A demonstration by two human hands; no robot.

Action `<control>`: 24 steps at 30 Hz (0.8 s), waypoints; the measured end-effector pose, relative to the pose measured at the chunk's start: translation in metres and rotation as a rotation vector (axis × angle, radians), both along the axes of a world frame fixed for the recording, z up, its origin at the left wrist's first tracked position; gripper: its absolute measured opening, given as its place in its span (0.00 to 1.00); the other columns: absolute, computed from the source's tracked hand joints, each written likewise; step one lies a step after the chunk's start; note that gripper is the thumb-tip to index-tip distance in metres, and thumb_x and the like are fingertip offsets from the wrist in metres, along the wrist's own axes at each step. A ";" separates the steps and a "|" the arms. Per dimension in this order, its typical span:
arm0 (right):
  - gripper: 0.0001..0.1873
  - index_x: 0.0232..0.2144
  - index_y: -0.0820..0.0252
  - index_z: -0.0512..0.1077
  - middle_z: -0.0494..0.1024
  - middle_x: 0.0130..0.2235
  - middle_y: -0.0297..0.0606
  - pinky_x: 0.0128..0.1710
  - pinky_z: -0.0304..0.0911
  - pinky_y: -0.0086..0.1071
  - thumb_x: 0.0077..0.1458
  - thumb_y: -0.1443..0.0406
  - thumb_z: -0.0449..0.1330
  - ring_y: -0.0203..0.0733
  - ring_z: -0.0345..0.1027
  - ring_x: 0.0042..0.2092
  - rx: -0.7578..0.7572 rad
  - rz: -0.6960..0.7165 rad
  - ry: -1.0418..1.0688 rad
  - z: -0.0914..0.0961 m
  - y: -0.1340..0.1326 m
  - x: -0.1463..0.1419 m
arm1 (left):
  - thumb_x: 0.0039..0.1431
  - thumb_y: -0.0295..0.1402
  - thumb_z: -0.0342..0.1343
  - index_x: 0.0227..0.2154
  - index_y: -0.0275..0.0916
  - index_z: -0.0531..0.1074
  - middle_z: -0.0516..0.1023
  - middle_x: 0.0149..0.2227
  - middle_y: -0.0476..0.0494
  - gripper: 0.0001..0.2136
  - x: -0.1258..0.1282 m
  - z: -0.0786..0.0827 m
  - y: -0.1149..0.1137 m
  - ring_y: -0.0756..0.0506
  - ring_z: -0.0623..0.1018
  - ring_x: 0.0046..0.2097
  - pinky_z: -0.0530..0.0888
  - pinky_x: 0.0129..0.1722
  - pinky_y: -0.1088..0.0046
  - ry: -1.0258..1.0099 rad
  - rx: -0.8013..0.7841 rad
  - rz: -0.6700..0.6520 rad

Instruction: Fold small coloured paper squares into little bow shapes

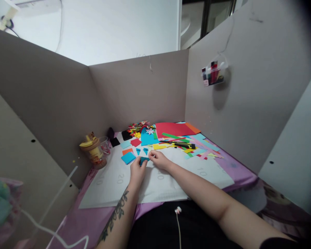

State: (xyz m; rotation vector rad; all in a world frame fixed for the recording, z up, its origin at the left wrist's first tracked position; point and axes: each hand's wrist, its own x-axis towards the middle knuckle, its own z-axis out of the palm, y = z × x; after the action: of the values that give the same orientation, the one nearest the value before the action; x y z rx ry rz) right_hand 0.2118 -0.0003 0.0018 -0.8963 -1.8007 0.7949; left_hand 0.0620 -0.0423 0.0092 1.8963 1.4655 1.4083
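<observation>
My left hand [138,172] and my right hand [158,159] meet over a white mat [114,186], both pinching a small folded blue paper piece [144,160] between the fingertips. The piece rests low against the mat. Just beyond it lie small blue folded triangles [142,150], a blue paper square [128,157] and an orange piece [127,151]. My left forearm carries a tattoo.
Coloured paper sheets and strips [181,138] with a yellow-black utility knife [181,144] lie at the right rear. Finished paper stars [140,128] are heaped at the back. A jar with a yellow lid [92,150] stands left. Grey partition walls [134,86] enclose the desk; a marker holder [213,73] hangs on the right wall.
</observation>
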 end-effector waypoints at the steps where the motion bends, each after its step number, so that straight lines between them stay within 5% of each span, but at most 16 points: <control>1: 0.08 0.23 0.62 0.65 0.65 0.25 0.31 0.28 0.53 0.26 0.50 0.63 0.53 0.33 0.57 0.29 0.008 -0.005 -0.004 0.000 0.000 0.000 | 0.51 0.34 0.52 0.20 0.38 0.63 0.64 0.20 0.53 0.08 0.000 0.000 0.000 0.51 0.64 0.25 0.58 0.26 0.76 0.004 -0.001 0.001; 11: 0.04 0.24 0.62 0.67 0.67 0.26 0.31 0.29 0.54 0.25 0.49 0.69 0.54 0.33 0.60 0.29 0.090 0.007 -0.084 -0.001 -0.003 -0.002 | 0.49 0.34 0.52 0.17 0.38 0.58 0.60 0.18 0.54 0.11 0.001 -0.002 0.001 0.52 0.62 0.23 0.54 0.24 0.76 0.127 -0.056 -0.010; 24: 0.04 0.24 0.62 0.66 0.68 0.26 0.32 0.29 0.55 0.25 0.49 0.68 0.55 0.33 0.60 0.29 0.123 -0.004 -0.066 0.001 -0.006 -0.003 | 0.49 0.36 0.52 0.18 0.37 0.63 0.63 0.18 0.53 0.10 0.003 -0.001 -0.001 0.51 0.63 0.24 0.56 0.25 0.76 0.116 -0.078 -0.053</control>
State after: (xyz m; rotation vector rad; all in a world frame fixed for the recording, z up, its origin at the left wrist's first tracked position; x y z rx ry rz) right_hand 0.2087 -0.0063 0.0027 -0.8537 -1.8830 0.6512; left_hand 0.0651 -0.0428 0.0087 1.9819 1.4877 1.2183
